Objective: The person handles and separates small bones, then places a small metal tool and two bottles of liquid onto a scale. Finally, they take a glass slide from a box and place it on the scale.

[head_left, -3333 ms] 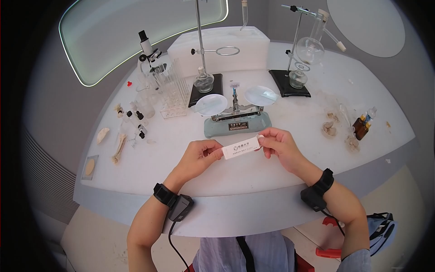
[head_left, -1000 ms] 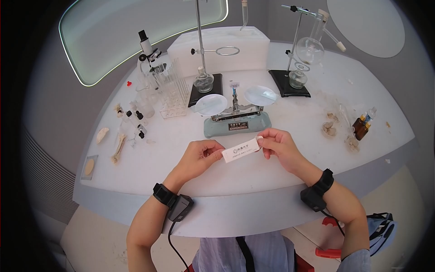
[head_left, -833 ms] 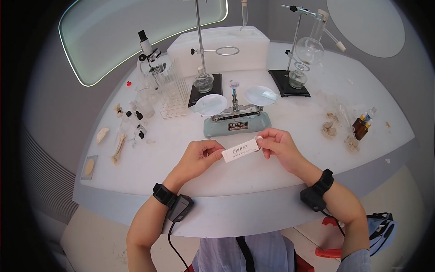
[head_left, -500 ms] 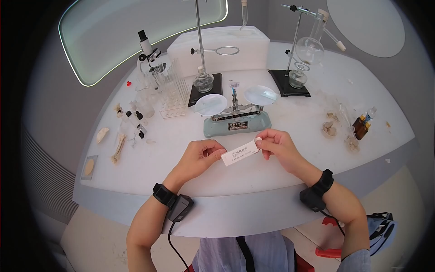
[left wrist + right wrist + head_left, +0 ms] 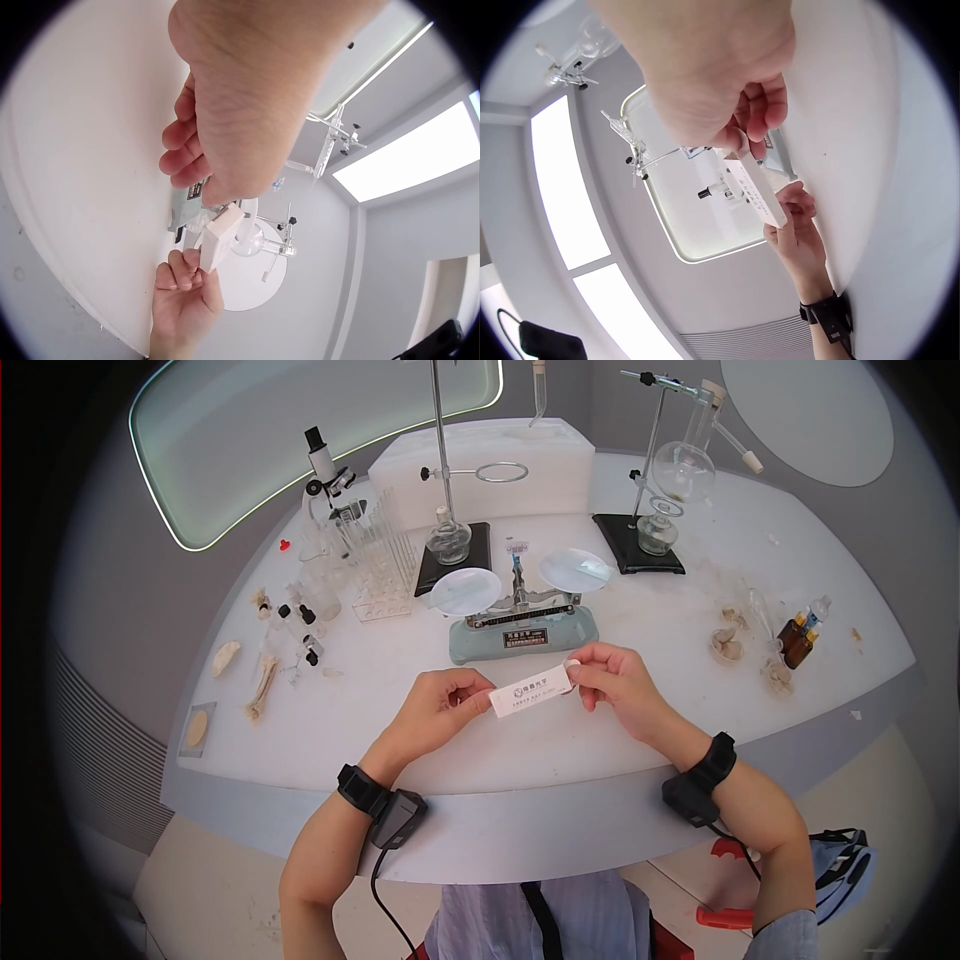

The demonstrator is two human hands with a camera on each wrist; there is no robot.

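A small white cardboard box [image 5: 531, 692] with dark printing on its face is held up over the front of the table, slightly tilted. My left hand [image 5: 440, 705] pinches its left end between thumb and fingers. At the other end, the thumb and fingers of my right hand [image 5: 625, 685] grip the corner, where an end flap [image 5: 742, 142] stands out in the right wrist view. The left wrist view shows the plain side of the carton [image 5: 220, 236] between both hands. Just behind it stands a pale green balance scale [image 5: 525, 640] with two white pans.
Behind the balance are two ring stands with black bases [image 5: 640, 545] and glass spirit lamps [image 5: 449, 542]. To the left stand a test tube rack [image 5: 385, 605], a microscope [image 5: 322, 465] and small dropper bottles. Brown bottles [image 5: 795, 640] and a dish of pale lumps [image 5: 727, 646] sit at right.
The box has tilted a little between the hands; half a second ago its left end dipped lower, and now it is slightly raised again. Both hands keep hold of it.
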